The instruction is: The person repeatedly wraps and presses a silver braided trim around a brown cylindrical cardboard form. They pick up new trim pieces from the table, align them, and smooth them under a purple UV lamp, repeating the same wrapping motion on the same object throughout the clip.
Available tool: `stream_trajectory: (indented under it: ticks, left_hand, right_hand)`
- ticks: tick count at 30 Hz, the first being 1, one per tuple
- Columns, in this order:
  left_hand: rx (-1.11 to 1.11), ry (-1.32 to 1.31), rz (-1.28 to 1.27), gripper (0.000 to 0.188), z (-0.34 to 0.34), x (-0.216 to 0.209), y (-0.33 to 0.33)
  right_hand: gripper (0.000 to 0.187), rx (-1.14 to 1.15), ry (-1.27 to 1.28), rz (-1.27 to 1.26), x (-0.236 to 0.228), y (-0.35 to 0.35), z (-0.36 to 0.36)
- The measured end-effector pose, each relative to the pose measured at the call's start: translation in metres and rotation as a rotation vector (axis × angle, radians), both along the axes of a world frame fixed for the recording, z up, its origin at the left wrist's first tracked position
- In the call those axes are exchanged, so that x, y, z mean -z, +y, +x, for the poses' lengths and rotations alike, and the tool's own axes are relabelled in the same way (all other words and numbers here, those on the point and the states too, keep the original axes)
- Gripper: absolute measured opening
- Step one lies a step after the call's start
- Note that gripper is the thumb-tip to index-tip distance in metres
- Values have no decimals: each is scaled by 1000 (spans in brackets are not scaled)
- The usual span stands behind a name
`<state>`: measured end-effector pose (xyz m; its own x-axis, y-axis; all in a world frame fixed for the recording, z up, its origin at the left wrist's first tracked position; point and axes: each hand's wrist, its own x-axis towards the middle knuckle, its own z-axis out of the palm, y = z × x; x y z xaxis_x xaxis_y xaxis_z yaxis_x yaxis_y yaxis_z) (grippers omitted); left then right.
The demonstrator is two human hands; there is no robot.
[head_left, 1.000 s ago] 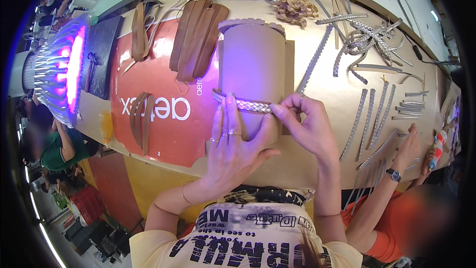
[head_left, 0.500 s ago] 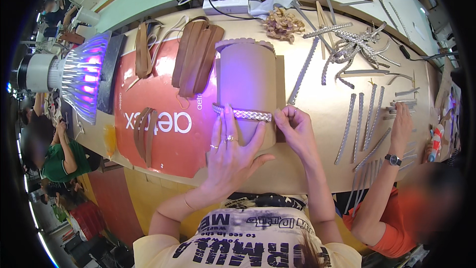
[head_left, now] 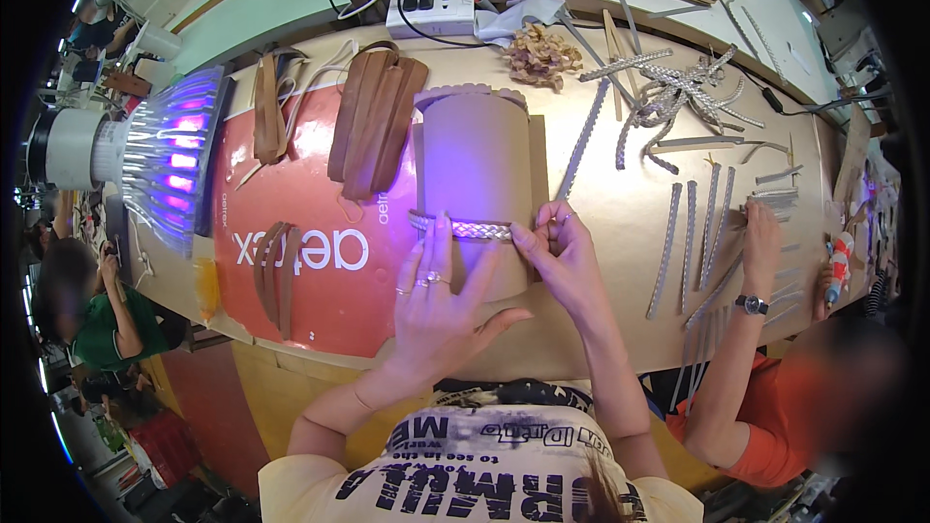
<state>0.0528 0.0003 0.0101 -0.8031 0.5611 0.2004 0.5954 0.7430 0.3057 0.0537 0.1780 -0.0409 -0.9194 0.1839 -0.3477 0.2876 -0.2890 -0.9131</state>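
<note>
A silvery braided strip (head_left: 482,231) lies crosswise over a rounded brown form (head_left: 472,150) in front of me. A darker brown band runs along the strip's far edge. My left hand (head_left: 438,305) is open, its fingers spread and stretched out, with fingertips pressing the strip down near its left and middle parts. My right hand (head_left: 567,257) is closed at the strip's right end, the thumb on the braid and the forefinger bent beside it. The right fingers partly hide that end.
Brown leather strips (head_left: 376,121) lie on a red sheet (head_left: 320,281). A lamp (head_left: 170,160) glows purple at left. A tangle of braids (head_left: 683,92) and several cut lengths (head_left: 690,232) lie to the right, where a co-worker's hand (head_left: 760,242) reaches in. A power strip (head_left: 431,15) stands behind.
My right thumb has moved left onto the strip's end, which it stood just clear of before. My left hand keeps pressing the strip. The whole view has shifted slightly.
</note>
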Motion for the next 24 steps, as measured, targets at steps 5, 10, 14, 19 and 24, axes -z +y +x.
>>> stream_trajectory:
  ticks: [5,10,14,19,24]
  left_hand:
    - [-42,-136,444,71,-26,12,-23]
    - [-14,-228,463,70,-34,20,-30]
    - [116,-289,333,78,-21,24,-25]
    - [157,-401,470,82,-16,42,-28]
    - [108,-359,648,82,-13,61,-26]
  right_hand:
    - [30,50,122,252,-9,1,1]
    - [37,138,368,850,-34,-2,3]
    - [43,4,500,1402,-53,-17,18]
    - [59,-285,392,1393,-44,-37,30]
    - [66,-249,408,1209,-21,-37,32]
